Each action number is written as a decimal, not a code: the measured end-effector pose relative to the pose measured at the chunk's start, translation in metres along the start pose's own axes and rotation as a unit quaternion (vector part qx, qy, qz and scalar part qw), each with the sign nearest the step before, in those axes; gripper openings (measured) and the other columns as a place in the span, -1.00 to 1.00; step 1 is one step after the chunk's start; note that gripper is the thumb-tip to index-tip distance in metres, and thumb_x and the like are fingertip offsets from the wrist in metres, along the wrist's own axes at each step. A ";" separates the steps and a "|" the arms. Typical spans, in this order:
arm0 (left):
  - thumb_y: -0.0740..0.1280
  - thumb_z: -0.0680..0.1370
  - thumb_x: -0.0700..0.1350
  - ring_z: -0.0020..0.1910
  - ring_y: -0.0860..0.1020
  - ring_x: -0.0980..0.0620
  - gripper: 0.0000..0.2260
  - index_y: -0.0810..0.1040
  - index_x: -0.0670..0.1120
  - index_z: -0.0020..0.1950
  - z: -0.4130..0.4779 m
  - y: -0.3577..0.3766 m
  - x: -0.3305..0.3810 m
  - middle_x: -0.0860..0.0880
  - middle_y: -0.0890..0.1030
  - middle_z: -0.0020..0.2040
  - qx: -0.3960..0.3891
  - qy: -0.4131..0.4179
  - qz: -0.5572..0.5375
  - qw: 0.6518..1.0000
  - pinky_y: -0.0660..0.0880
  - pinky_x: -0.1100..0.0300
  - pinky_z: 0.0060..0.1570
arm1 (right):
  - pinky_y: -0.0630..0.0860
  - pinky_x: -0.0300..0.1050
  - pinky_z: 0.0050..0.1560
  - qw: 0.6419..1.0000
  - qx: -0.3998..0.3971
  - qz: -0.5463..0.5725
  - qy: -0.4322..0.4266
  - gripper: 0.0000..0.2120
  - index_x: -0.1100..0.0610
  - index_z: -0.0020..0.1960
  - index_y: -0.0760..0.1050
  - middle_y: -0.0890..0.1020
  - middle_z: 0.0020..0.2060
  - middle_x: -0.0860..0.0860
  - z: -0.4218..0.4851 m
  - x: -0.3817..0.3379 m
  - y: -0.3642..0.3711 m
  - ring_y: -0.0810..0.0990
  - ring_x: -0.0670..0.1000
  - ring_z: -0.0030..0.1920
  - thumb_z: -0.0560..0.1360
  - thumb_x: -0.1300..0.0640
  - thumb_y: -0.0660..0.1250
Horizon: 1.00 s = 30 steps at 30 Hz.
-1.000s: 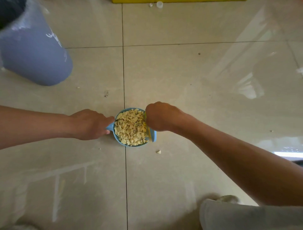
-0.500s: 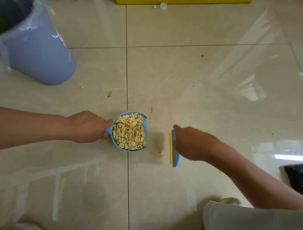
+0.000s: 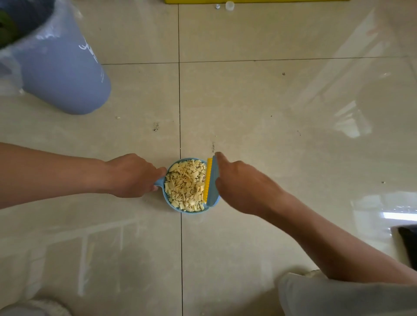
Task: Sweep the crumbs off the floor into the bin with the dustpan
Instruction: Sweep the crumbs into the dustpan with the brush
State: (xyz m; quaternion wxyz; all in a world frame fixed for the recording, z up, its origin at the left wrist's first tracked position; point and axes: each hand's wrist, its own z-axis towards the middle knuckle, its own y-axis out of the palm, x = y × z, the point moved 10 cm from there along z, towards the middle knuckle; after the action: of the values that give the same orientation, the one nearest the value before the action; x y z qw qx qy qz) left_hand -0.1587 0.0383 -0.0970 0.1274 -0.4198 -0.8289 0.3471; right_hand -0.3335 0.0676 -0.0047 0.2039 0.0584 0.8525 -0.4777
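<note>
A small light-blue dustpan [image 3: 168, 199] rests on the tiled floor at the centre, heaped with pale yellow crumbs [image 3: 186, 186]. My left hand [image 3: 133, 176] is closed on its short handle at the left. My right hand [image 3: 239, 187] grips a blue brush with yellow bristles [image 3: 212, 182], pressed against the pan's open right edge. A blue bin [image 3: 65, 74] lined with a clear plastic bag stands at the upper left, well apart from the pan. One stray crumb [image 3: 117, 117] lies just below the bin.
Beige glossy floor tiles [image 3: 270, 112] with dark grout lines surround the pan. A yellow edge [image 3: 248, 1] and two small white caps [image 3: 229, 5] lie at the top. My knees show at the bottom right [image 3: 338, 297] and bottom left. A dark object [image 3: 409, 243] sits at the right edge.
My right hand swung the brush out to the right, then swept it back left against the pan's edge. The loose crumb that lay right of the pan is gone from the floor.
</note>
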 end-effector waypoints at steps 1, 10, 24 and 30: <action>0.08 0.64 0.17 0.04 0.60 -0.07 -0.62 0.23 0.02 0.39 0.001 0.002 0.000 -0.01 0.60 0.10 -0.003 0.000 -0.004 1.000 0.44 0.09 -0.02 | 0.32 -0.05 -0.34 1.000 0.006 0.012 0.007 -0.59 0.19 0.41 0.21 0.51 -0.23 0.13 0.000 0.007 -0.006 0.46 0.18 -0.27 0.57 0.19 0.10; 0.12 0.63 0.16 -0.20 0.46 -0.02 -0.69 0.31 -0.03 0.22 0.000 0.017 -0.011 0.03 0.45 -0.18 -0.008 -0.034 -0.065 0.997 0.44 0.09 -0.12 | 0.41 -0.04 -0.19 0.980 0.102 -0.148 0.081 -0.72 0.15 0.23 0.44 0.59 -0.06 0.20 0.037 0.077 -0.070 0.60 0.27 -0.05 0.58 0.07 0.18; 0.14 0.63 0.17 -0.19 0.43 -0.08 -0.69 0.33 -0.08 0.08 -0.010 0.032 -0.015 0.00 0.38 -0.20 -0.006 -0.114 -0.147 0.983 0.36 0.09 -0.15 | 0.38 -0.14 -0.27 0.882 -0.009 -0.433 -0.183 -0.78 0.07 -0.02 0.59 0.69 -0.13 0.02 0.054 -0.016 0.013 0.69 0.13 -0.10 0.59 0.21 0.17; 0.14 0.63 0.16 -0.15 0.45 -0.05 -0.75 0.27 -0.02 0.03 -0.012 0.033 -0.019 0.04 0.37 -0.21 -0.017 -0.109 -0.166 0.980 0.41 0.09 -0.11 | -0.09 -0.26 -0.50 0.884 -0.043 -0.434 -0.171 -0.90 0.07 -0.37 0.58 0.58 -0.49 -0.03 0.028 -0.001 0.037 0.59 0.03 -0.46 0.30 0.21 0.43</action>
State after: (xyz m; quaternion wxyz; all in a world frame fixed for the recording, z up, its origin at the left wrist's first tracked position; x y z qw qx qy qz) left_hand -0.1210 0.0418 -0.1094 0.0849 -0.2382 -0.9019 0.3503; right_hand -0.3135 0.0644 -0.0469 0.1210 -0.4085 0.7642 -0.4842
